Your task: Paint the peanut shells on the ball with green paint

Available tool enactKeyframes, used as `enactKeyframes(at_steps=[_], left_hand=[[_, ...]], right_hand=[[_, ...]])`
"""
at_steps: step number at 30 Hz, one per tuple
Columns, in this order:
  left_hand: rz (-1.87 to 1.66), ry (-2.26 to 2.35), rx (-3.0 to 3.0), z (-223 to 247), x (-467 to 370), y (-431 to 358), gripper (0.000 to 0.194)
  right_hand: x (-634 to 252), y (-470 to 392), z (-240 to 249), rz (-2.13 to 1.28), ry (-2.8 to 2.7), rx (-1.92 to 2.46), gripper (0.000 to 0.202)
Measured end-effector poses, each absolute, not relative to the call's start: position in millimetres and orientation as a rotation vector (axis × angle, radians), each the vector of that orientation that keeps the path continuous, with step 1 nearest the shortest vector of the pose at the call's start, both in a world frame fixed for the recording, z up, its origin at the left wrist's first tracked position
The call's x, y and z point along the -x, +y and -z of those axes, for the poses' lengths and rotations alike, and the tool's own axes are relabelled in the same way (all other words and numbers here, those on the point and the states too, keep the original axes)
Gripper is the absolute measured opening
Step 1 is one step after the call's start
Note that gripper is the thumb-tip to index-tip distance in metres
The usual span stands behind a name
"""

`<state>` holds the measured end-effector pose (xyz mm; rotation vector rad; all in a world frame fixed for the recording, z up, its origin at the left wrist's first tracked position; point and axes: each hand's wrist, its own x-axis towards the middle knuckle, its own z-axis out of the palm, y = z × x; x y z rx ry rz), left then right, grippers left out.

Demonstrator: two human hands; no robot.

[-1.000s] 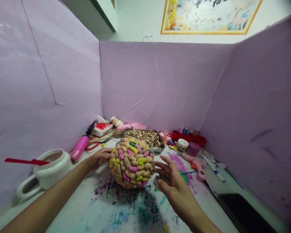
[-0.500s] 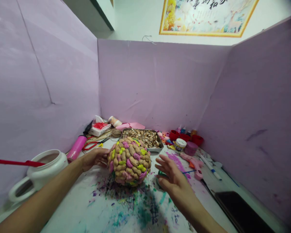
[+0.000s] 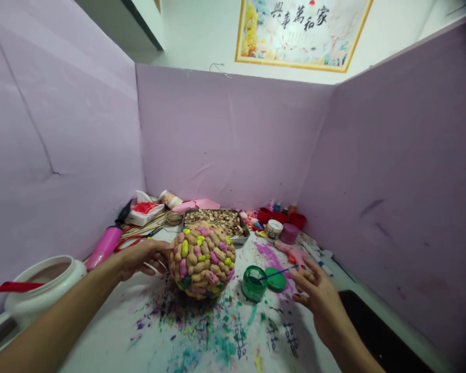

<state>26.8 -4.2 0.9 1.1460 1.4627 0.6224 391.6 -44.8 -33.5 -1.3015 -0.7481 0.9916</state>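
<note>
Grip, left: the left hand [image 3: 142, 256] was not clenched; its fingers lay against the left side of the ball [image 3: 202, 261], thumb side up. Grip, right: the right hand [image 3: 320, 290] had its fingertips at the outer end of the brush [image 3: 281, 271]; whether they had closed on the handle could not be told.

The ball, faced in tan, pink, yellow and green peanut shells, sat on the table [image 3: 108, 324] between the 2 hands. The jar [image 3: 255, 294] of green paint stood open just right of the ball, the brush's dark end inside it and its handle slanting over the lid [image 3: 278, 283], farther right. The tray [image 3: 241, 240] of shells was behind the ball.

Step in hand, as judged: steadying the ball with 1 hand while reaching the brush with the other. A lift of the brush would have called for a firm pinch and clearance of the jar's rim.

Pose: the left forearm came in from the near left of the ball, wrist nearly straight. The right forearm rose from the near right, fingers pointing inward, slightly curled.
</note>
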Motion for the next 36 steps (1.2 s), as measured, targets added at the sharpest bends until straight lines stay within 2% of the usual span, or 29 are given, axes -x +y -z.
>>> enactKeyframes(at_steps=[4, 8, 10, 19, 23, 36], left_hand=[[-0.571, 1.482, -1.264, -10.7, -29.3, -3.5, 0.048], [-0.542, 1.497, -1.297, -15.6, -28.4, 2.1, 0.045], [-0.537, 1.497, -1.311, -17.3, -29.4, 4.6, 0.044], [-0.565, 1.546, -1.428, -23.2, -47.6, -5.7, 0.041], [-0.594, 1.604, -1.472, -22.4, -51.9, -12.2, 0.046], [-0.651, 1.591, -1.607, -21.5, -58.3, -22.1, 0.044]], right_hand=[[-384.9, -34.1, 40.6, -1.035, -0.95, 1.379, 0.07], [-378.7, -19.2, 44.1, -0.87, -1.245, 1.321, 0.047], [-375.5, -14.6, 42.1, -0.823, -1.323, 1.302, 0.042], [-373.0, -31.0, 46.5, -0.622, -1.583, 1.23, 0.043], [-379.0, -35.8, 50.6, -0.496, -1.627, 1.244, 0.045], [-380.6, -36.2, 52.0, -0.422, -1.729, 1.225, 0.046]])
